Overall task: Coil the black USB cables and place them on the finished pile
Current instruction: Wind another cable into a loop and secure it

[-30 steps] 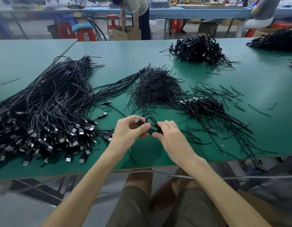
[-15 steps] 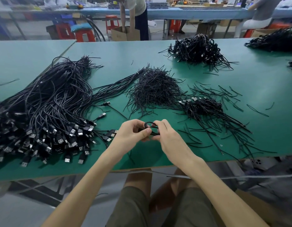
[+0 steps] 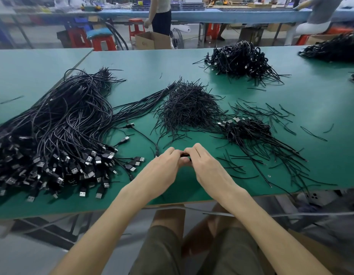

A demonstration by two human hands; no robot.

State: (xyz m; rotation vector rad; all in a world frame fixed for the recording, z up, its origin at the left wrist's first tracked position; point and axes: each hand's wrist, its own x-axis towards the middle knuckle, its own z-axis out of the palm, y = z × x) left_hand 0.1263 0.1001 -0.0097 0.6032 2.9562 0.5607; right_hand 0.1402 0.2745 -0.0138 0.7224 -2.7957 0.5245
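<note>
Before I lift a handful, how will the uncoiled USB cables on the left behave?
Probably floppy: the uncoiled USB cables lie in loose curves on the table. Likely to tangle and drag neighbours, since strands cross. The plug ends lie bunched, so that end may feel heavier.

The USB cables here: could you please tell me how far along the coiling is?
Done: a small heap of coiled cables lies right of the tie pile. In hand: left hand and right hand grip one cable. Left: the large uncoiled bundle, so most remains.
</note>
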